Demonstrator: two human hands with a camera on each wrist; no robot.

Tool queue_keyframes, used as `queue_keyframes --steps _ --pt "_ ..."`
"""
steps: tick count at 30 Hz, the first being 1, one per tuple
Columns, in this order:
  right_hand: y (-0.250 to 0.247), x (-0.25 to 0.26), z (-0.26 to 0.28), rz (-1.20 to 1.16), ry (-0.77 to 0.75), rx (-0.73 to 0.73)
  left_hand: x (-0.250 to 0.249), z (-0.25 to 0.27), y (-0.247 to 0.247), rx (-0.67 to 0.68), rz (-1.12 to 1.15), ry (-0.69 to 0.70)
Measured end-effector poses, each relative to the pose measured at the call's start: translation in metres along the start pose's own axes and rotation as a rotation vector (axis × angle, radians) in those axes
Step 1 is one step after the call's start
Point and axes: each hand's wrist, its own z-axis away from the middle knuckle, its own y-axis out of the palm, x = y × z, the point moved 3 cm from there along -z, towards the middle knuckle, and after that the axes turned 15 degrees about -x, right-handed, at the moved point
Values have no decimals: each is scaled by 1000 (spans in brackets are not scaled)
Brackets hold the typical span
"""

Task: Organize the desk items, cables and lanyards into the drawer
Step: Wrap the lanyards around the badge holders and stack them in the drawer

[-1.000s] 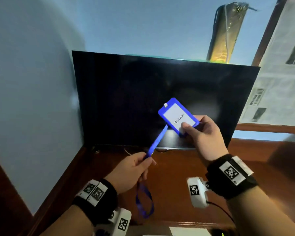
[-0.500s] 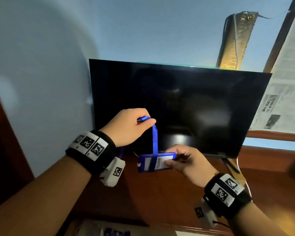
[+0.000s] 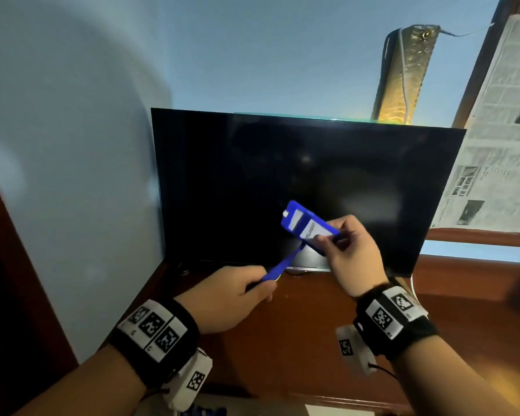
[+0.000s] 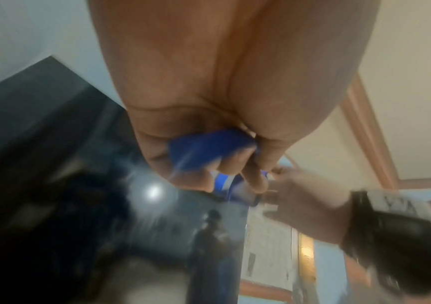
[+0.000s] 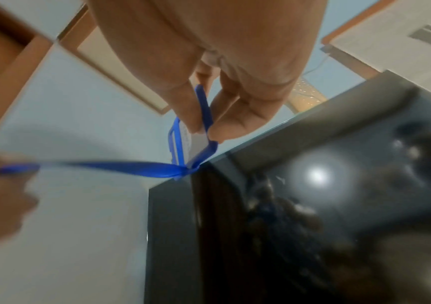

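Observation:
A blue badge holder [image 3: 308, 227] with a white card in it is held up in front of the dark screen. My right hand [image 3: 347, 253] pinches its lower right end between thumb and fingers; the right wrist view shows the badge holder [image 5: 192, 139] edge-on in that pinch. Its blue lanyard strap [image 3: 282, 264] runs taut down and left into my left hand [image 3: 237, 291], whose curled fingers grip it. In the left wrist view the strap [image 4: 204, 151] is bunched inside the left fist. The drawer is out of view.
A black monitor [image 3: 282, 175] stands at the back of the brown wooden desk [image 3: 297, 340], close to the blue wall on the left. Newspaper [image 3: 499, 139] covers a window at the right. A gold-brown bag [image 3: 403, 76] hangs above the monitor. A white cable [image 3: 413, 288] runs by the monitor's right foot.
The left hand has dropped from in front of the screen to desk height, pulling the strap down-left. The right hand has lifted the badge holder up and tilted it.

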Motion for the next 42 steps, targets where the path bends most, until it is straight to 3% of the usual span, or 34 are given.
queue_keyframes --steps 5,7,9,12,15,18,20,22,24,27,29,33,36,39,42 --pt "13 -8 38 72 -85 359 -16 -20 -40 -231 -259 217" --pt "16 -1 52 -23 -83 514 -11 -31 -52 -280 -299 207" --pt "16 8 60 -150 -38 575 0 -40 -57 -257 -266 110" --pt "13 19 58 -375 75 512 24 -45 -48 -183 -125 -39" --pt "10 29 50 -525 144 426 42 -34 -29 -137 218 -230" --pt "9 32 45 -550 161 358 41 -14 -12 -123 558 -449" --pt "12 27 47 -502 196 293 37 -2 -4 -144 622 -474" --pt "18 17 54 -457 281 226 39 7 3 -254 570 -441" --pt "27 6 63 -439 410 169 44 16 8 -428 376 -335" --pt "41 -5 79 -404 508 125 44 31 9 -652 -54 71" --pt "46 -13 89 -329 499 136 43 41 7 -687 -254 251" --pt "55 -25 111 -74 334 349 63 54 3 -577 -428 293" --pt "65 -21 131 28 205 551 79 61 2 -448 -400 255" --pt "74 -18 148 -4 173 700 98 67 4 -301 -274 30" --pt "81 -24 163 -94 305 748 125 78 11 -137 -11 -328"
